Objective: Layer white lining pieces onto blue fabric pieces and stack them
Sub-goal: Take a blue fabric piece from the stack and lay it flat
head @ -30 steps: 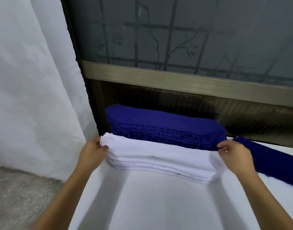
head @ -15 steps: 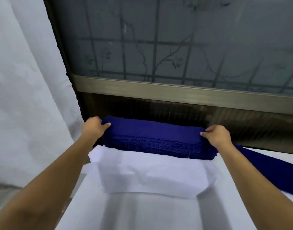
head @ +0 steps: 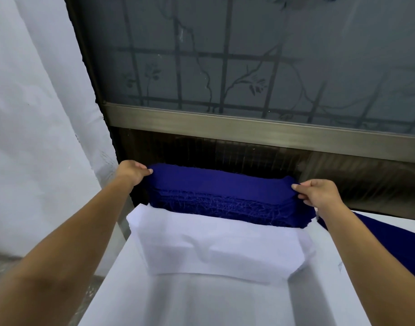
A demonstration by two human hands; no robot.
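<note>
A thick stack of blue fabric pieces (head: 220, 196) lies at the far edge of the white table, against the dark panel under the window. My left hand (head: 131, 172) pinches the stack's top left end, thumb on the upper surface. My right hand (head: 319, 194) pinches its top right end. In front of the blue stack sits a stack of white lining pieces (head: 220, 250), its top sheet slightly wrinkled in the middle. Neither hand touches the white stack.
The white table (head: 201, 302) stretches toward me, its left edge dropping to a grey floor (head: 4, 262). More blue fabric (head: 389, 243) lies at the right behind my right forearm. A white wall (head: 37, 114) stands left, a frosted window (head: 248, 67) ahead.
Both hands left the ends of the white lining stack, reached farther back, and took hold of the two ends of the blue stack. The view tilted upward.
</note>
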